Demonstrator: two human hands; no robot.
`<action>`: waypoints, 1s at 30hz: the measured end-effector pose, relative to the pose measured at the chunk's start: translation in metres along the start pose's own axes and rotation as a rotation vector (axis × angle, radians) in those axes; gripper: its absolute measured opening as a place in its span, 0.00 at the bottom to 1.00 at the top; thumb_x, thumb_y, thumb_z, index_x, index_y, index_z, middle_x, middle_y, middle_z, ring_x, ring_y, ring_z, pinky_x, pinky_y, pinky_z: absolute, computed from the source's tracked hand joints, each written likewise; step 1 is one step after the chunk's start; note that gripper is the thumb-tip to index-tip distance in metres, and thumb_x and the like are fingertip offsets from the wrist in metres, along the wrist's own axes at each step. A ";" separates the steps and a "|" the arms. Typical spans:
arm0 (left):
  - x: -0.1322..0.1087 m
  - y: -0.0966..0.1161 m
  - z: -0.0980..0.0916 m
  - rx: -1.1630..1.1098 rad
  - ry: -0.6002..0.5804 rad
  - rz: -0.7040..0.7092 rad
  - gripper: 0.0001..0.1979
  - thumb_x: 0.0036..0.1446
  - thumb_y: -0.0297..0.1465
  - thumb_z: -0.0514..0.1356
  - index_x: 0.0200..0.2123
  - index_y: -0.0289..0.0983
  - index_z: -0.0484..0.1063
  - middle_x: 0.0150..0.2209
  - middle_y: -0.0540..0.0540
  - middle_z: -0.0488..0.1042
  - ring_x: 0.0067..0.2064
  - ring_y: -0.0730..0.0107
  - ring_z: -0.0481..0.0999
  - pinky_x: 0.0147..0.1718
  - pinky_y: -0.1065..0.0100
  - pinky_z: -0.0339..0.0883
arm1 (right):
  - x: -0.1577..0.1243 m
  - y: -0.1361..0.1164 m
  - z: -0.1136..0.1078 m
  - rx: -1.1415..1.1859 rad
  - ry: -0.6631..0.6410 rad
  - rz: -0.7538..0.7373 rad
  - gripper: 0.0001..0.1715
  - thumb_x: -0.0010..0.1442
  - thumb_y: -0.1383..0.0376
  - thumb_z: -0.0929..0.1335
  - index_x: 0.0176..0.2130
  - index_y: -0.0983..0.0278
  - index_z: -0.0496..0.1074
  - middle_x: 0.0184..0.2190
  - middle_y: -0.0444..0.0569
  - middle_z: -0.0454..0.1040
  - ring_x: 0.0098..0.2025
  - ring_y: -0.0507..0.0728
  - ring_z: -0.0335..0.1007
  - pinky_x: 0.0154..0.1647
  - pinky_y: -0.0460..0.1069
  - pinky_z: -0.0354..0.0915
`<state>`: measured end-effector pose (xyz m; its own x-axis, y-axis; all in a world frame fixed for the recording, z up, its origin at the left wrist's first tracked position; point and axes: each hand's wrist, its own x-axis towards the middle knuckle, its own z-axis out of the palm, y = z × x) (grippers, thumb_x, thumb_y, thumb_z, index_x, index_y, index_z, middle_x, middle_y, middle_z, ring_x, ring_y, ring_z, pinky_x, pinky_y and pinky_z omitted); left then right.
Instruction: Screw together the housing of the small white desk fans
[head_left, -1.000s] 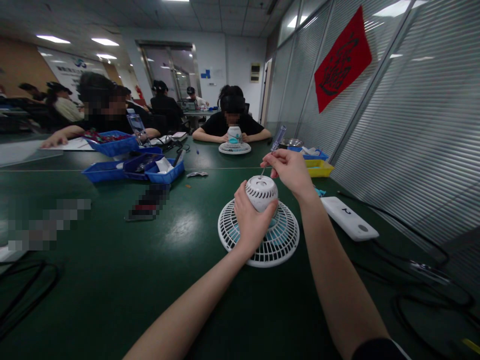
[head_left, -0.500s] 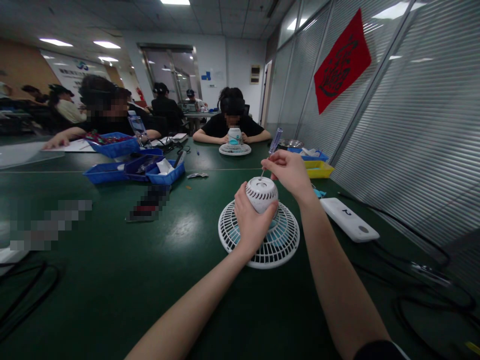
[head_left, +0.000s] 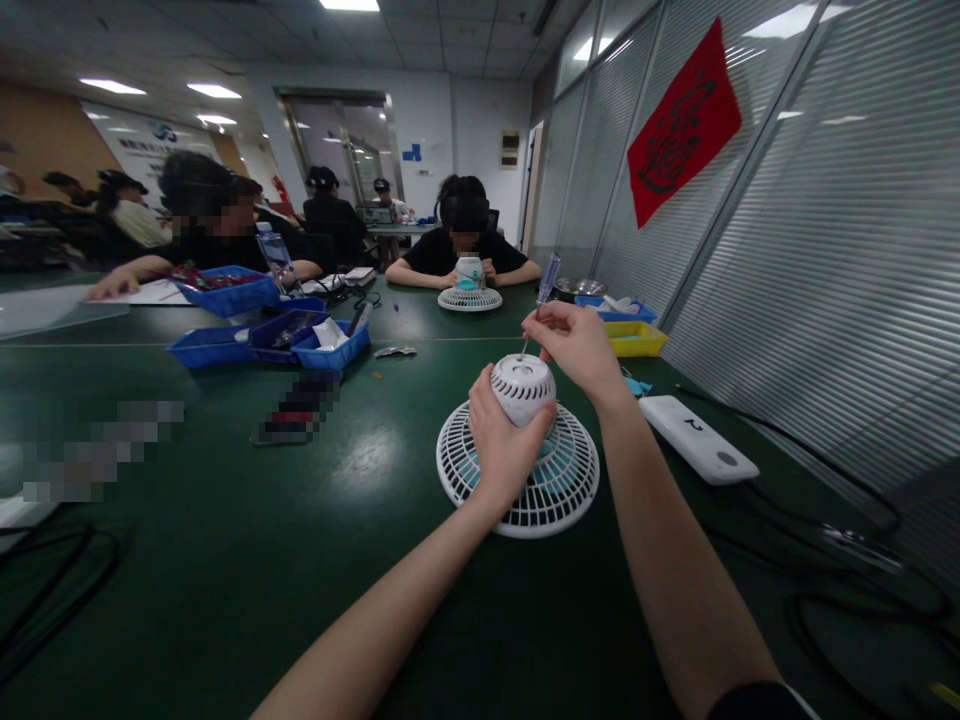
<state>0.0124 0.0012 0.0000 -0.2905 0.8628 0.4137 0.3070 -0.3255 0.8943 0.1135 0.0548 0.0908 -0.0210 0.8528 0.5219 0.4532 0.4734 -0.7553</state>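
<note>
A small white fan lies face down on the green table, its round grille (head_left: 559, 490) flat on the surface and its domed motor housing (head_left: 523, 385) pointing up. My left hand (head_left: 502, 445) is wrapped round the near side of the housing. My right hand (head_left: 579, 345) pinches a screwdriver (head_left: 545, 283) with a clear blue handle, held upright with a slight tilt. Its thin shaft reaches down to the top of the housing.
A white power strip (head_left: 697, 437) lies right of the fan, with black cables (head_left: 840, 530) trailing beyond. Blue trays (head_left: 330, 350) sit at the left middle, a yellow tray (head_left: 637, 338) behind my right hand. Across the table a person holds another white fan (head_left: 469, 285); others sit at the far left.
The screwdriver handle has tipped slightly more upright and my right hand has shifted a little. My left hand and the fan stay where they were.
</note>
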 end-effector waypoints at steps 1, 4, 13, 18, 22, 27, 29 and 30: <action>0.000 0.000 0.000 0.000 0.000 0.000 0.38 0.47 0.35 0.67 0.60 0.41 0.56 0.60 0.37 0.64 0.66 0.48 0.62 0.65 0.45 0.54 | 0.000 0.000 0.000 -0.002 0.001 -0.010 0.05 0.57 0.64 0.69 0.31 0.65 0.73 0.28 0.47 0.77 0.22 0.48 0.66 0.24 0.46 0.63; 0.000 0.000 0.000 -0.001 -0.005 -0.004 0.38 0.47 0.35 0.66 0.60 0.40 0.56 0.60 0.36 0.64 0.66 0.48 0.62 0.65 0.46 0.53 | -0.001 0.000 0.000 0.011 0.001 -0.009 0.06 0.56 0.64 0.70 0.30 0.65 0.73 0.27 0.48 0.76 0.25 0.50 0.68 0.23 0.45 0.63; 0.001 0.000 0.001 0.016 0.001 -0.001 0.38 0.47 0.35 0.66 0.60 0.40 0.56 0.60 0.36 0.64 0.66 0.48 0.62 0.65 0.46 0.54 | 0.001 -0.004 0.001 0.080 0.005 0.087 0.07 0.56 0.68 0.71 0.27 0.66 0.70 0.26 0.48 0.78 0.18 0.46 0.61 0.21 0.45 0.61; 0.000 -0.002 0.001 0.003 0.006 0.006 0.38 0.47 0.35 0.66 0.61 0.40 0.57 0.60 0.37 0.64 0.66 0.48 0.62 0.65 0.47 0.54 | 0.001 -0.007 0.001 0.093 -0.028 0.091 0.06 0.58 0.70 0.68 0.28 0.67 0.72 0.29 0.49 0.79 0.18 0.46 0.62 0.22 0.46 0.61; 0.000 -0.001 0.001 0.001 0.002 -0.001 0.38 0.46 0.35 0.66 0.61 0.39 0.56 0.60 0.37 0.64 0.66 0.47 0.62 0.65 0.46 0.54 | 0.000 -0.007 0.002 0.086 -0.022 0.074 0.06 0.58 0.69 0.68 0.30 0.67 0.73 0.29 0.50 0.79 0.20 0.47 0.63 0.21 0.45 0.60; 0.000 0.002 -0.001 -0.003 -0.010 -0.017 0.39 0.46 0.36 0.66 0.60 0.38 0.56 0.60 0.36 0.64 0.66 0.47 0.61 0.65 0.47 0.53 | 0.000 -0.003 0.001 0.012 -0.010 0.012 0.06 0.58 0.65 0.69 0.31 0.67 0.74 0.30 0.49 0.78 0.21 0.48 0.65 0.22 0.45 0.61; 0.000 0.003 -0.001 -0.004 -0.012 -0.022 0.39 0.46 0.36 0.66 0.60 0.38 0.56 0.60 0.35 0.64 0.66 0.47 0.62 0.65 0.47 0.53 | 0.000 0.000 0.001 -0.013 -0.002 -0.007 0.06 0.57 0.64 0.69 0.32 0.66 0.74 0.31 0.49 0.78 0.22 0.48 0.65 0.23 0.46 0.62; 0.000 0.003 -0.001 -0.004 -0.013 -0.024 0.39 0.46 0.35 0.66 0.60 0.38 0.56 0.60 0.35 0.64 0.66 0.47 0.62 0.65 0.47 0.53 | 0.000 0.001 0.001 -0.020 0.000 -0.012 0.06 0.57 0.64 0.69 0.32 0.66 0.74 0.31 0.49 0.78 0.22 0.48 0.65 0.23 0.46 0.62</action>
<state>0.0125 0.0000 0.0026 -0.2857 0.8755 0.3897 0.2960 -0.3062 0.9048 0.1133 0.0554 0.0902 -0.0271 0.8469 0.5310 0.4705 0.4795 -0.7407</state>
